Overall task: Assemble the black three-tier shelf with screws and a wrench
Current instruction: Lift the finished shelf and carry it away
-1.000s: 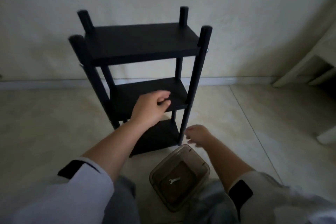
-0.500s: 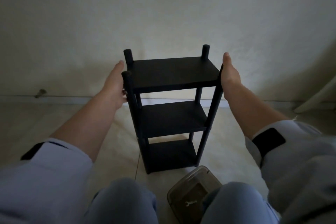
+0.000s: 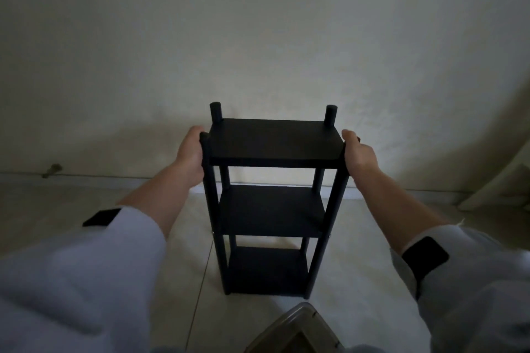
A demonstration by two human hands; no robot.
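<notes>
The black three-tier shelf (image 3: pixel 274 143) stands upright on the tiled floor close to the wall, with its three boards between four round posts. My left hand (image 3: pixel 190 152) grips the near left post at the top tier. My right hand (image 3: pixel 357 153) grips the near right post at the same height. The fingers of both hands wrap behind the posts and are partly hidden. No wrench or screws are visible at this moment.
A clear plastic container (image 3: pixel 298 332) lies on the floor at the bottom edge, between my knees. A pale wall (image 3: pixel 258 37) rises right behind the shelf. A light piece of furniture (image 3: pixel 499 180) leans in at the far right.
My hands rose from the middle tier and floor to the top tier's sides, then closed round the front posts. The shelf now stands farther from me, squared to the wall.
</notes>
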